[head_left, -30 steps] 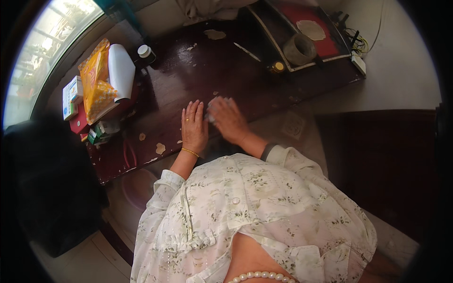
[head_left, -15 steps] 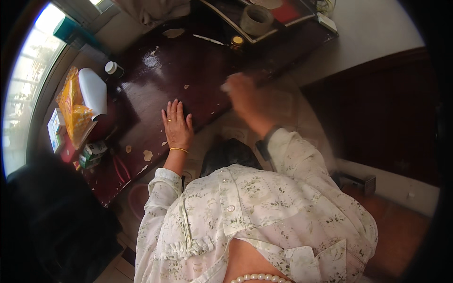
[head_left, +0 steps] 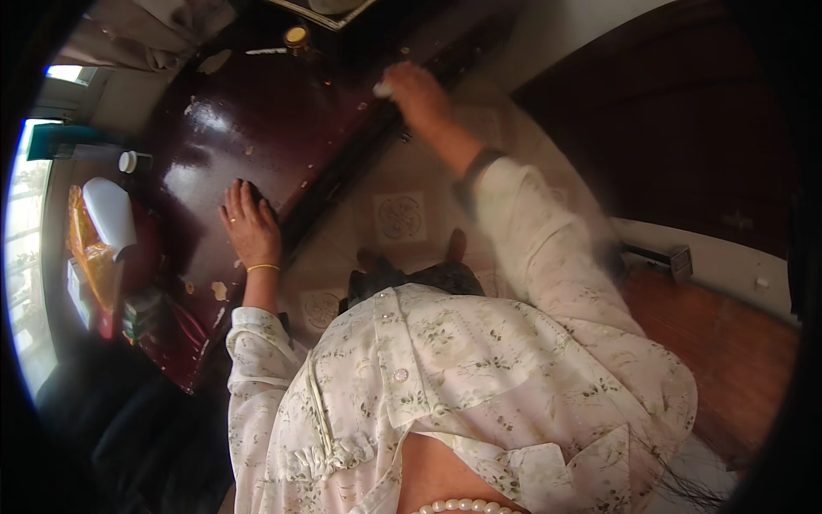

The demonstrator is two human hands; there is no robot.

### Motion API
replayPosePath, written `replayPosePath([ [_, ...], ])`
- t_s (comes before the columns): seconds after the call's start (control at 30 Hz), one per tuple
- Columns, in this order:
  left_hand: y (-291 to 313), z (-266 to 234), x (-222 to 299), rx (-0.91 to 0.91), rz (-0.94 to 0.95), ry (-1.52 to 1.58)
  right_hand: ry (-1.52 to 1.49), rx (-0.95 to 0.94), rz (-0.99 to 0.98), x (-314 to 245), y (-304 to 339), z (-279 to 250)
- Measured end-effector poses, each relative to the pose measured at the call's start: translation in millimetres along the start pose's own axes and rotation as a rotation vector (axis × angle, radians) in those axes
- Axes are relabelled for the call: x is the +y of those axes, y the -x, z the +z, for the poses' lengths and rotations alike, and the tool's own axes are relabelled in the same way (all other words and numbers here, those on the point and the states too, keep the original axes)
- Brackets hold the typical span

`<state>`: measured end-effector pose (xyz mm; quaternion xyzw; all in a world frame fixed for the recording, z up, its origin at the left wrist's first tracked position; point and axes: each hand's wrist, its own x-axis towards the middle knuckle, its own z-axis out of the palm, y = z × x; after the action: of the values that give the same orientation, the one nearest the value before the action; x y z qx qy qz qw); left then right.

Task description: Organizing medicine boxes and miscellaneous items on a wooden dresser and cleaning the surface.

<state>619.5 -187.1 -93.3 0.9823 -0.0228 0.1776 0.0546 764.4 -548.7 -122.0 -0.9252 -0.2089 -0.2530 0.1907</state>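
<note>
My left hand (head_left: 250, 224) lies flat on the dark red desk (head_left: 214, 163), fingers stretched out, with a ring and a gold bracelet on it. My right hand (head_left: 419, 96) is over the desk's near edge farther to the right, its fingers curled together. A small white thing (head_left: 383, 89) shows at its fingertips; I cannot make out its kind. Beyond it a small jar with a yellow lid (head_left: 296, 36) stands near a thin white stick-like item (head_left: 267, 51). The desk surface is glossy, with several chipped pale patches.
Along the window side are a small bottle with a white cap (head_left: 134, 161), a smooth white object (head_left: 110, 216), an orange-yellow bag (head_left: 90, 253) and a red-handled tool (head_left: 190, 325). A framed item (head_left: 342, 19) lies at the far end. Patterned floor tiles (head_left: 399, 216) show below.
The view has shifted, so the desk and its items appear farther left. My right hand has moved along the desk edge, away from me. My left hand stays flat on the desk.
</note>
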Motion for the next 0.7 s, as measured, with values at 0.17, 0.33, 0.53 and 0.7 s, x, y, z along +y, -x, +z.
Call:
replayPosePath([
  [0.17,4.4,4.7,-4.8,0.016,0.010,-0.010,0.001,-0.127,-0.026,96.7,-23.3,-34.9],
  [0.33,7.9,7.6,-13.5,0.034,0.032,-0.050,-0.211,-0.102,-0.011,108.8,-20.6,-34.0],
  [0.53,7.4,2.5,-13.3,0.014,0.035,-0.073,-0.254,-0.307,-0.155,112.0,-43.9,-66.1],
  [0.7,8.0,2.1,-12.2,0.005,0.040,-0.063,-0.336,-0.358,-0.179,118.4,-48.8,-71.5],
])
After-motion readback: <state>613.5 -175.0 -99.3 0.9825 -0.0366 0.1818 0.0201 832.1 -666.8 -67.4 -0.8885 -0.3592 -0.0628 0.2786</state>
